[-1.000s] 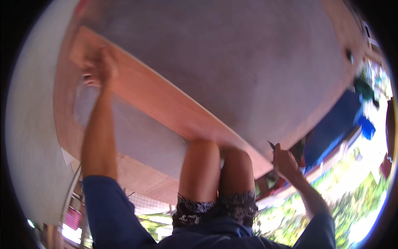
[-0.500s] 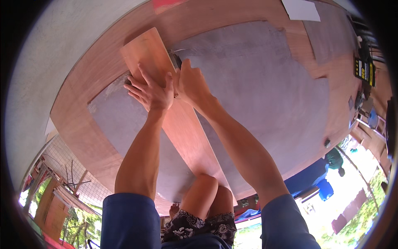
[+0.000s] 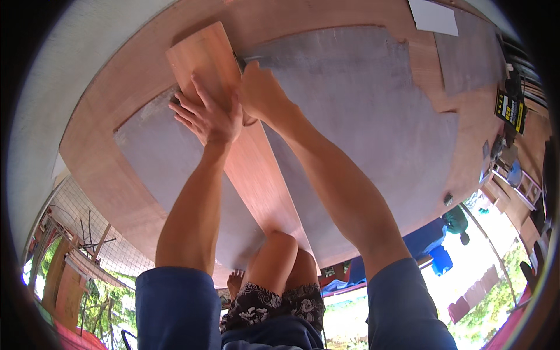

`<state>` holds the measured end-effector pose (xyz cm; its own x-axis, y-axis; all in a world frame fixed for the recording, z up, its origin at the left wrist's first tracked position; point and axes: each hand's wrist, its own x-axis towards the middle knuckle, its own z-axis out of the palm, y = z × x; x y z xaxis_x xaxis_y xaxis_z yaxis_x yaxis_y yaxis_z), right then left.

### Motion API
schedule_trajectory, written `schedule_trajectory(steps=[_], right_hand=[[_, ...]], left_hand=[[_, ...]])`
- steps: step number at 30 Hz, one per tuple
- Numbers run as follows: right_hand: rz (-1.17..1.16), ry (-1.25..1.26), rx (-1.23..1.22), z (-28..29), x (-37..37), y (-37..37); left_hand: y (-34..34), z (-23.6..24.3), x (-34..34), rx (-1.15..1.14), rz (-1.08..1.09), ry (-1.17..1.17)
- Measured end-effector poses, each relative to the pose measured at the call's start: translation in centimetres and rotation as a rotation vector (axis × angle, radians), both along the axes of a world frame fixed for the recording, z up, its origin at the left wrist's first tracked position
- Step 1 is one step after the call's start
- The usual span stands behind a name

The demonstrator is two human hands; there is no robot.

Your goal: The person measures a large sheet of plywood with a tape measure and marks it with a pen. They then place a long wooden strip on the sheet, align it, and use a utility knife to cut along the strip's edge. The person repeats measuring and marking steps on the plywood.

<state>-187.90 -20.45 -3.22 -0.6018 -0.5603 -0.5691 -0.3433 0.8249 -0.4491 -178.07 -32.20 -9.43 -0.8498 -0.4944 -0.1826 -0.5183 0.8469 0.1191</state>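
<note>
Right hand (image 3: 259,93) has moved up beside the left hand (image 3: 216,119)

Left fingers spread on the wooden strip (image 3: 259,175), which slants across a grey panel (image 3: 361,116), unbroken where visible. Right fingers look bent at its edge; their grip cannot be told. What is done or left there is hidden.

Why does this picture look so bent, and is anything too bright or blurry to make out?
Head view: the fisheye lens curves the large wooden surface; head view: glare washes out the outdoor patch at lower right; head view: the left hand and plank look fairly crisp.
</note>
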Motion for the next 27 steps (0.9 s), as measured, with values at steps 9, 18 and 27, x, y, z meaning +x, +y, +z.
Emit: schedule_trajectory(steps=[9, 18, 27], right_hand=[[-0.577, -0.157, -0.002, 1.0, 2.4, -0.6], [-0.643, -0.212, -0.122, 1.1, 15.7, 6.0], [-0.711, -0.489, 0.021, 3.7, 30.3, 13.2]], left_hand=[[-0.5, -0.9, 0.3, 0.035, -0.063, 0.099], [-1.0, -2.8, 0.1, 0.014, -0.045, 0.106], [-1.1, -3.3, -0.5, 0.029, 0.002, 0.167]])
